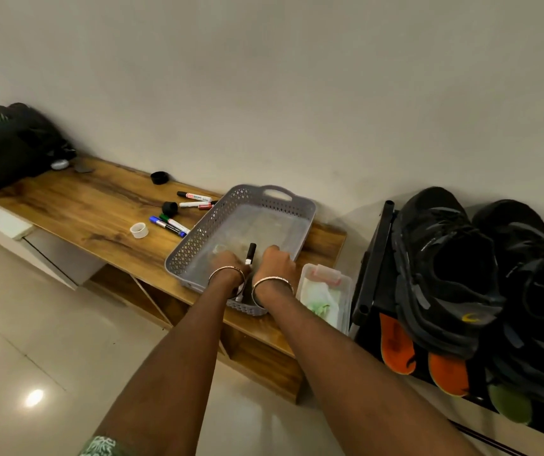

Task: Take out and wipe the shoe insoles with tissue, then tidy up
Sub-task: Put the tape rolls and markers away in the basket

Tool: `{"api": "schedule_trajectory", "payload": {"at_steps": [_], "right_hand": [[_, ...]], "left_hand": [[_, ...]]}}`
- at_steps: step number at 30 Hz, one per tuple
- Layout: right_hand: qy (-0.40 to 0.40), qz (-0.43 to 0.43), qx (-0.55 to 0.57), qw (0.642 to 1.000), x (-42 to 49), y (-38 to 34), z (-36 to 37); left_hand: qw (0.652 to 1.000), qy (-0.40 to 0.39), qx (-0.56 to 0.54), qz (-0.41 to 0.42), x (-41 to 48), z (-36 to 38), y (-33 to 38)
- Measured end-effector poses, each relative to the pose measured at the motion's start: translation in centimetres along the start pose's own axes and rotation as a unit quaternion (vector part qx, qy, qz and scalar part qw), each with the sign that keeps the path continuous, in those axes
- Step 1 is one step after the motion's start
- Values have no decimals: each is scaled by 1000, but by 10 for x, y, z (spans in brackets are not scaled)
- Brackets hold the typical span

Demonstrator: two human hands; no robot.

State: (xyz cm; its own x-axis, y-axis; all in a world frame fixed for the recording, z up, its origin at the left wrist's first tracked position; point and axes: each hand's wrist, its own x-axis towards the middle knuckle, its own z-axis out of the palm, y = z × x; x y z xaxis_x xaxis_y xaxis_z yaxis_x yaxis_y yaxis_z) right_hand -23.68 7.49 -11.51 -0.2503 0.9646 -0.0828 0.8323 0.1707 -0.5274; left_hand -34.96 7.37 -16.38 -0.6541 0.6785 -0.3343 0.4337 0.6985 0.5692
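Both my hands reach into a grey perforated basket [198,235] on the wooden bench. My left hand [227,259] and my right hand [277,260] are seen from behind, with the fingers curled down toward the basket floor and hidden. A black marker [249,255] lies between the two wrists; I cannot tell whether either hand holds it. A clear tissue box [325,296] stands just right of the basket. Two orange insoles [397,345] and green insoles [507,403] stick out of the black shoe rack [376,258], under the black shoes [445,264].
Several markers [168,225], a white tape roll [139,230] and two black caps [169,208] lie on the bench [83,205] left of the basket. A dark bag [7,143] sits at its far left end. Glossy tiled floor [33,357] lies below.
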Motion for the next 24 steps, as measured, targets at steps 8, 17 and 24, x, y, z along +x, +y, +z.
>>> {"api": "schedule_trajectory", "payload": {"at_steps": [8,17,24], "right_hand": [[-9,-30,5,999,7,12,-3],[22,-22,253,967,-42,63,-31],[108,-74,343,930,-99,80,-103]], "left_hand": [[999,30,43,-3,-3,5,0],[992,119,-39,-3,-32,6,14],[941,167,-295,-5,-113,28,54]]}}
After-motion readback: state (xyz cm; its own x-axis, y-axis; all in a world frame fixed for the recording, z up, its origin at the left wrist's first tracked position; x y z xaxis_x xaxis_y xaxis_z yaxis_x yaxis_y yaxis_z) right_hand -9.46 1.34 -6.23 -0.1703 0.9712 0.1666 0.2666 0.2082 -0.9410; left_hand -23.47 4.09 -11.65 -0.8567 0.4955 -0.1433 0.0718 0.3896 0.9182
